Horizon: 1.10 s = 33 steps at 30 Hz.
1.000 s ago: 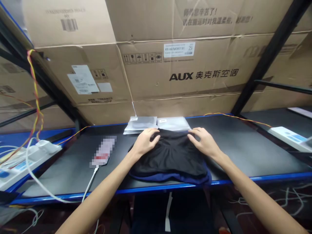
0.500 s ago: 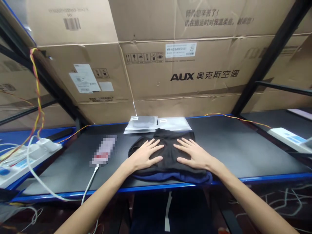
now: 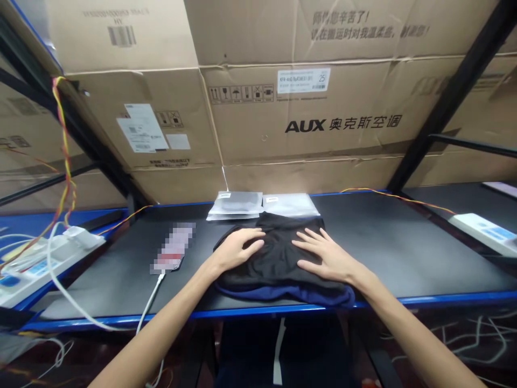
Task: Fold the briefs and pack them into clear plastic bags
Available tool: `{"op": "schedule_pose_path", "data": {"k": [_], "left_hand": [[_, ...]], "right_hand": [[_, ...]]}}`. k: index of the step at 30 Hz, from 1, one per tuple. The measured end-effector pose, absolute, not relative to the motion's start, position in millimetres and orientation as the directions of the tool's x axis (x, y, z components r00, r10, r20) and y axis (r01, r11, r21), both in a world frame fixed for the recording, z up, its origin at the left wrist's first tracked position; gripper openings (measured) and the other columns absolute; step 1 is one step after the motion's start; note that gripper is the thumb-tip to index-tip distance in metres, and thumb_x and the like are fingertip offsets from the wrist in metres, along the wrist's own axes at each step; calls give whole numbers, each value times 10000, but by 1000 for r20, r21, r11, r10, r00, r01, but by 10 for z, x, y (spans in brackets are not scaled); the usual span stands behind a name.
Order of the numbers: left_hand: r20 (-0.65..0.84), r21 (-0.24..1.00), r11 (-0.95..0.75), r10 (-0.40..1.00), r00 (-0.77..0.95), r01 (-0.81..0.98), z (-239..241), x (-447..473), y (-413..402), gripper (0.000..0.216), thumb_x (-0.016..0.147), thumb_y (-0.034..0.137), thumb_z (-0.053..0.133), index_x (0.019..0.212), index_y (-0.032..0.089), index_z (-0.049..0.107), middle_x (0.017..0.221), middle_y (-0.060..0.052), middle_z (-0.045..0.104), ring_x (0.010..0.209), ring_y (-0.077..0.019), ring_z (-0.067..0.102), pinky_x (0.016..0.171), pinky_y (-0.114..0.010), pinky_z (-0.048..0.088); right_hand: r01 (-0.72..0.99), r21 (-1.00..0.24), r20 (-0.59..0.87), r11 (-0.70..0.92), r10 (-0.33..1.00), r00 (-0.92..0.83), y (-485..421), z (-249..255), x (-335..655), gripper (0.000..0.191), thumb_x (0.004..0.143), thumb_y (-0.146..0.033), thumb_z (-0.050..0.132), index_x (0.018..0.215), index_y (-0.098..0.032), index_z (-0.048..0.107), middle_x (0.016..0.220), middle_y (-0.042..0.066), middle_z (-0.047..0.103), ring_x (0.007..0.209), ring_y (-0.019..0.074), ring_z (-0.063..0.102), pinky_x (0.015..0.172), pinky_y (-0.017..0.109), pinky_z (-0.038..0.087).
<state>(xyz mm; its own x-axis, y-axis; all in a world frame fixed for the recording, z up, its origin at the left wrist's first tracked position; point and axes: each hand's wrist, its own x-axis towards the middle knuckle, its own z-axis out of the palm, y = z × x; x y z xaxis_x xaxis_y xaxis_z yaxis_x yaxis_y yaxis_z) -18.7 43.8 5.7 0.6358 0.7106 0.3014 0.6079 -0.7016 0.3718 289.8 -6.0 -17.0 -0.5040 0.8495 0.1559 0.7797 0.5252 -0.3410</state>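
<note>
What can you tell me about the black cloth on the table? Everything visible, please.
The black cloth looks soft and thin, lying in a low, wrinkled bundle. Dark blue fabric shows along its near edge; whether both are one piece is unclear. It lies on the dark tabletop, close to the front edge, just in front of translucent packets. The left grip and right grip, bare hands, rest on its top, one toward each side.

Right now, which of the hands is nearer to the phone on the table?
Left. The left hand is on the black cloth, right of the phone; the right hand is farther right, on the cloth's right side.
</note>
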Motion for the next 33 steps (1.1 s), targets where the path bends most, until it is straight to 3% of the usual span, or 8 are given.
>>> {"op": "schedule_pose_path", "data": {"k": [4, 9, 12, 19, 22, 26, 33], "left_hand": [[480, 271, -627, 746, 462, 730, 67, -282, 817, 354, 902, 191, 486, 1210, 190, 658, 1358, -81, 596, 1271, -238, 545, 1121, -421, 406], [397, 27, -445, 826, 399, 895, 88, -354, 1263, 640, 777, 34, 501, 1399, 185, 511, 1534, -112, 383, 1420, -331, 342, 1144, -522, 329], [375, -45, -409, 839, 395, 912, 105, -373, 1381, 618, 792, 42, 502, 1393, 185, 527, 1491, -112, 450, 1384, -315, 407, 1133, -478, 353], [510, 19, -413, 787, 346, 911, 232, -294, 1159, 543, 861, 127, 498, 1388, 254, 533, 1407, -28, 558, 1293, -239, 527, 1085, -381, 434], [561, -25, -518, 701, 441, 855, 280, -130, 827, 571, 840, 88, 511, 1390, 237, 529, 1414, -33, 551, 1327, -252, 487, 1120, -398, 389], [523, -37, -656, 630, 574, 754, 226, 102, 373, 578, 872, 67, 462, 1411, 273, 499, 1452, -41, 509, 1354, -297, 447, 1085, -465, 400], [335, 0, -730, 644, 688, 683, -25, 212, 204, 592, 820, 99, 570, 1392, 237, 510, 1403, -70, 560, 1220, -310, 561, 1014, -468, 482]], "right_hand": [[791, -332, 139, 514, 856, -498, -65, -162, 2889, 600, 903, -633, 490, 1416, -322, 492, 1543, 66, 363, 1447, 312, 264, 1170, 602, 150], [789, -339, 139, 512, 857, -496, -62, -158, 2895, 605, 898, -632, 499, 1417, -320, 492, 1545, 68, 359, 1445, 309, 268, 1176, 582, 157], [784, -351, 140, 511, 857, -496, -62, -158, 2897, 602, 899, -631, 499, 1416, -323, 493, 1547, 66, 353, 1447, 305, 266, 1178, 576, 153], [775, -382, 136, 503, 860, -491, -56, -163, 2908, 582, 905, -613, 506, 1411, -326, 498, 1548, 62, 349, 1448, 308, 262, 1181, 574, 148], [765, -408, 132, 499, 861, -491, -47, -171, 2921, 531, 931, -576, 488, 1409, -345, 495, 1545, 44, 360, 1447, 304, 265, 1182, 576, 144], [756, -410, 150, 509, 856, -495, -36, -191, 2931, 473, 968, -522, 448, 1400, -340, 508, 1526, 42, 397, 1441, 295, 281, 1178, 584, 164], [745, -428, 224, 512, 858, -462, -30, -213, 2925, 363, 978, -399, 452, 1270, -286, 635, 1460, 65, 496, 1405, 290, 365, 1161, 599, 227]]}}
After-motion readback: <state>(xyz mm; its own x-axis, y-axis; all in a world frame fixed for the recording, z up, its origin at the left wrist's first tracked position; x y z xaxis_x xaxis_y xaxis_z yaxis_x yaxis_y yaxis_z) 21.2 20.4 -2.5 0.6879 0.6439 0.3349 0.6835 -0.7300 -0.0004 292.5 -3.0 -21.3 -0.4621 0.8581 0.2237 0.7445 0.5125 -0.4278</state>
